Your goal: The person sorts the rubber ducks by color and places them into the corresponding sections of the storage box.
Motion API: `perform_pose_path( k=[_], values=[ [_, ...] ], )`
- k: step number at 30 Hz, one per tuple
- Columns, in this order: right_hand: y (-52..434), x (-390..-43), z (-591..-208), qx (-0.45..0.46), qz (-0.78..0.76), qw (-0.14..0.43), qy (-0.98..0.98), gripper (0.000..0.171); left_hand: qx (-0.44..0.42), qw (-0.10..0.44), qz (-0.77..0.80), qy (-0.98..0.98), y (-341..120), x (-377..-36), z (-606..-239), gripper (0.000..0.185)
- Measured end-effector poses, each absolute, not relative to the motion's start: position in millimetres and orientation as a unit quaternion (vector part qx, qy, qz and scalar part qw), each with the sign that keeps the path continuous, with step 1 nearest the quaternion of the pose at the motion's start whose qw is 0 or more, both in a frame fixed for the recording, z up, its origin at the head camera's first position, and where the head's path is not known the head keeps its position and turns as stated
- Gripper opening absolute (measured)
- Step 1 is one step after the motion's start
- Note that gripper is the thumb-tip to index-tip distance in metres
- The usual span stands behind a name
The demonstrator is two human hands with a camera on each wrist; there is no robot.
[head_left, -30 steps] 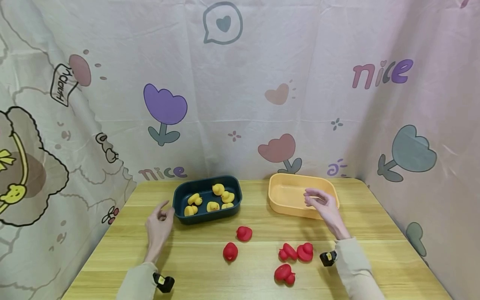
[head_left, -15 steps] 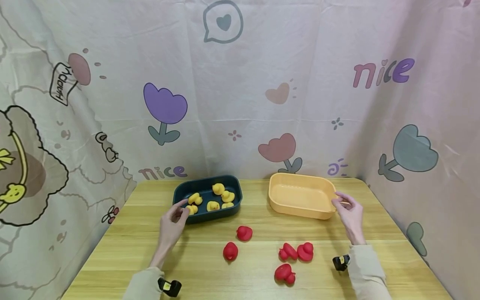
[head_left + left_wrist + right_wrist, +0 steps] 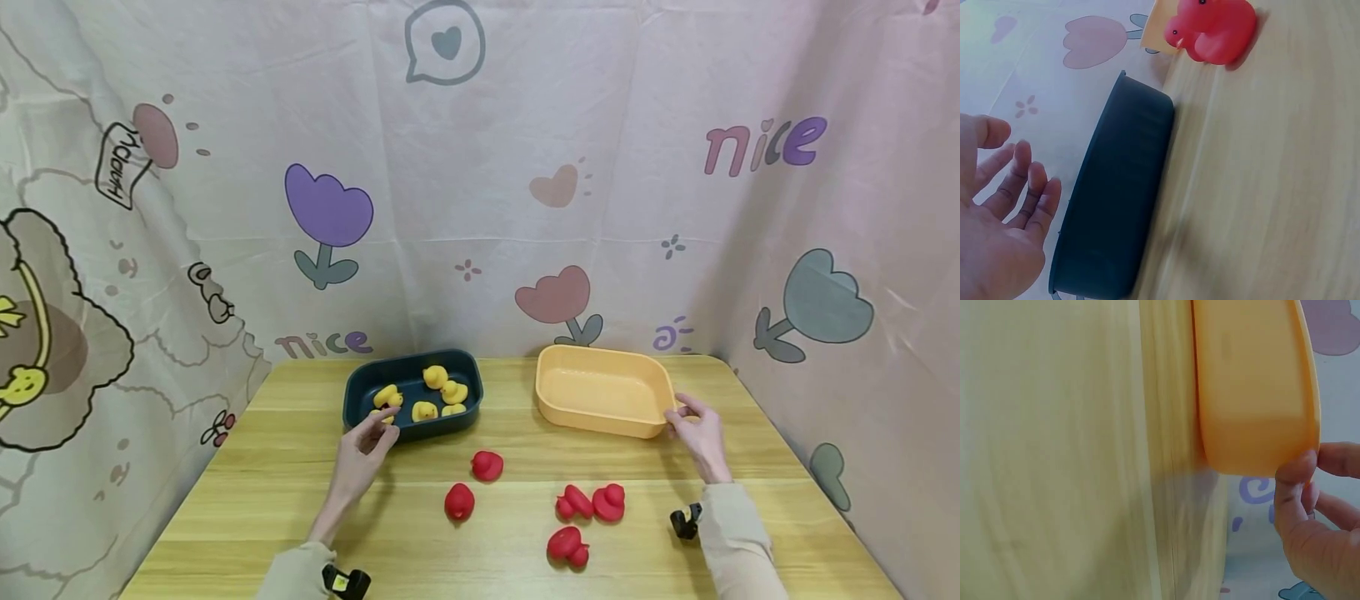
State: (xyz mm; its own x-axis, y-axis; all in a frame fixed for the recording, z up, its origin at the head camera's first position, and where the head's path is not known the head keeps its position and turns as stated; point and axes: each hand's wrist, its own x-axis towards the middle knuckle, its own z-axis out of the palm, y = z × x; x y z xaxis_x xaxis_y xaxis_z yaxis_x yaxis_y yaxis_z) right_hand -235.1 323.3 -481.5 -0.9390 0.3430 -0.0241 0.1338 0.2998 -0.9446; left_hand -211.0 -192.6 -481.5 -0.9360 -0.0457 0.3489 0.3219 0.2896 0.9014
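My right hand [image 3: 697, 433] pinches the right end rim of an orange-yellow plastic bin [image 3: 600, 423]. In the right wrist view, the thumb [image 3: 1297, 469] presses the bin's outer wall and the fingers lie over the rim. My left hand [image 3: 356, 468] hovers at the front left rim of a dark teal bin [image 3: 442, 427], fingers loosely bent and holding nothing. The left wrist view shows a gap between those fingers [image 3: 1047, 203] and the bin wall. Several yellow rubber ducks [image 3: 435, 377] lie inside the dark bin; the hand partly covers one.
Several red rubber ducks lie on the wooden table [image 3: 300, 442]: two near the middle, one of them a red duck [image 3: 487, 466], and a group of three farther right, including another red duck [image 3: 568, 546]. A printed cloth [image 3: 465, 167] hangs behind the table.
My right hand has moved from above the orange bin to its right end and taken hold of the rim. The left hand has moved right, to the dark bin's front edge.
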Motion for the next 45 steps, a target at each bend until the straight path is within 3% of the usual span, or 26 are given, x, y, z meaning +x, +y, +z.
perform_pose_path(
  k=[15,26,37,45],
  values=[
    [320,-242,-477,-0.091,0.623,-0.005,-0.777,0.070,-0.146,0.103,-0.565,-0.806,-181,-206,-488,0.029],
    [309,-245,-483,-0.033,0.701,-0.073,-0.708,0.071,-0.187,0.007,-0.510,-0.839,-165,-209,-489,0.034],
    [309,-248,-488,-0.029,0.737,-0.085,-0.670,0.074,-0.263,-0.096,-0.426,-0.860,-135,-222,-487,0.054],
    [307,-250,-490,-0.029,0.733,-0.076,-0.675,0.073,-0.267,-0.131,-0.425,-0.855,-116,-237,-496,0.054]
  ],
)
